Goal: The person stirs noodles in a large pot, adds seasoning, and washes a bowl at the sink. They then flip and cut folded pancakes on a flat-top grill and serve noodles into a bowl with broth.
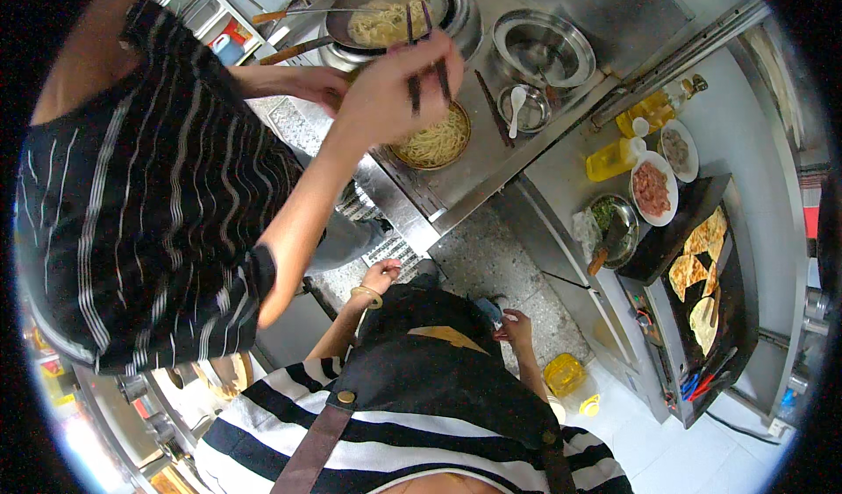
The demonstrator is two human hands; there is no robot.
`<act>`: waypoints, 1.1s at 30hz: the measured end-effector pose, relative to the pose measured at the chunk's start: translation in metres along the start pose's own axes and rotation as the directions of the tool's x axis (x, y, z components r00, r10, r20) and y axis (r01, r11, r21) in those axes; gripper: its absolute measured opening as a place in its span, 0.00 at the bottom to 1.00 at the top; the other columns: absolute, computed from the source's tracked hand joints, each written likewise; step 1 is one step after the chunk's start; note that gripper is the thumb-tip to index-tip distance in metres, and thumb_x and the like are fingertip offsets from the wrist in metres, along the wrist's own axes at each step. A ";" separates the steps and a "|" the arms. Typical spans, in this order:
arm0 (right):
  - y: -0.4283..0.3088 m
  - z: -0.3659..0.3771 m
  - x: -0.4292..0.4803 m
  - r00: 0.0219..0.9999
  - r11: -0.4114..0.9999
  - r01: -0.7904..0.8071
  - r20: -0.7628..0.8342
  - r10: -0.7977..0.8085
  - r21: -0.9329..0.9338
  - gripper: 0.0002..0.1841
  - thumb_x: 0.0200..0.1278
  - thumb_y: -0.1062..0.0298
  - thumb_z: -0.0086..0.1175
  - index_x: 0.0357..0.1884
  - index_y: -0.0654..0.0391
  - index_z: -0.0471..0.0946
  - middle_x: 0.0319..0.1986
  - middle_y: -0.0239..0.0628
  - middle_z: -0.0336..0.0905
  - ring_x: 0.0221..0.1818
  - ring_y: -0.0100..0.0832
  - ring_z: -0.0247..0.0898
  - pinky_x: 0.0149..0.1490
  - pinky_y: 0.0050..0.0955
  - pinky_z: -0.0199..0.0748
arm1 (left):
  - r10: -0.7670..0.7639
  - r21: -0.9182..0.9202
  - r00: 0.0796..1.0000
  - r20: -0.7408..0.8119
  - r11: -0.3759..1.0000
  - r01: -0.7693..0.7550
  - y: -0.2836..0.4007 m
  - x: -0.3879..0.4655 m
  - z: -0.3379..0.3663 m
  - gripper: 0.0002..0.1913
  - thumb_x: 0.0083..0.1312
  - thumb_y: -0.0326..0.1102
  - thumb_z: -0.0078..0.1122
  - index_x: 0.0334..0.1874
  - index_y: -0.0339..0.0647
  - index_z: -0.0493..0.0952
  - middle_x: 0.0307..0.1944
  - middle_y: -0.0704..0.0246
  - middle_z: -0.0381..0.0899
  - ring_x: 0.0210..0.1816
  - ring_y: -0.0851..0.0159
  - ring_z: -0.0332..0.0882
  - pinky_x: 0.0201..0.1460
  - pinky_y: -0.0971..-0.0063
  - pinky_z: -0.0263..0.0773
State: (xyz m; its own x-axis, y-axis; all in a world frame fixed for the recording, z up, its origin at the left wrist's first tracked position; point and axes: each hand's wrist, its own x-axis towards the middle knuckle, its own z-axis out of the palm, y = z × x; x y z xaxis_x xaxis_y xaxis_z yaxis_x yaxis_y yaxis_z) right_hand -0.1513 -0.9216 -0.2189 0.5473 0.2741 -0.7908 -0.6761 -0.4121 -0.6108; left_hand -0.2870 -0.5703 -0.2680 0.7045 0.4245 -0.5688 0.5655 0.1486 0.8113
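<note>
My left hand (380,277) hangs beside my dark apron (434,375), a bangle on its wrist, its fingers loosely curled with nothing seen in them. On the apron's other side, my right hand (515,331) is low, touching or beside a small bluish cloth-like thing (489,312); whether it grips this cannot be told. A co-worker in a striped black shirt (164,204) stands at the upper left, one blurred hand (414,92) holding dark chopsticks (418,23) above noodles in a wok (388,20). Below that hand, a round dish holds pale noodles (437,142).
A metal pot (544,50) and a small bowl with a white spoon (517,109) stand on the steel counter (454,188). At right are raw meat (651,188), yellow oil bottles (606,160), chopped greens (602,214) and a griddle (730,296) with flatbread pieces. An oil jug (566,375) stands on the floor.
</note>
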 end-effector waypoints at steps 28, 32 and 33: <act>0.094 0.007 0.032 0.999 0.989 0.038 0.016 -0.036 -0.140 0.11 0.62 0.66 0.52 0.44 0.57 0.78 0.31 0.34 0.79 0.26 0.26 0.72 0.31 0.23 0.70 | -0.097 0.122 0.995 0.007 0.988 0.095 0.026 -0.008 -0.043 0.15 0.60 0.21 0.42 0.49 0.33 0.72 0.27 0.67 0.78 0.25 0.73 0.73 0.28 0.80 0.69; 0.078 0.022 0.028 0.987 0.959 0.158 0.065 -0.147 -0.236 0.12 0.64 0.67 0.49 0.47 0.59 0.74 0.28 0.33 0.76 0.25 0.25 0.70 0.29 0.22 0.69 | -0.201 -0.042 0.980 -0.001 0.979 0.201 0.030 -0.015 -0.054 0.16 0.58 0.19 0.42 0.48 0.34 0.73 0.28 0.66 0.79 0.27 0.73 0.73 0.31 0.81 0.69; 0.076 0.024 0.027 0.975 0.938 0.221 0.090 -0.204 -0.266 0.12 0.65 0.68 0.48 0.48 0.59 0.73 0.28 0.32 0.74 0.24 0.23 0.68 0.27 0.21 0.68 | -0.162 0.015 0.987 -0.016 0.987 0.162 0.032 -0.016 -0.055 0.16 0.58 0.20 0.43 0.47 0.35 0.73 0.28 0.66 0.79 0.27 0.73 0.74 0.32 0.80 0.70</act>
State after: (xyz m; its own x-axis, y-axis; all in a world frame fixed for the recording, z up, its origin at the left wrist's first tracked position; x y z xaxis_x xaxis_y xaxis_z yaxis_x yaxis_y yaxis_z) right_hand -0.1994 -0.9243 -0.2876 0.6272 0.4297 -0.6495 -0.3818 -0.5573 -0.7374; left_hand -0.3043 -0.5233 -0.2254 0.5966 0.4090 -0.6905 0.6789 0.2017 0.7060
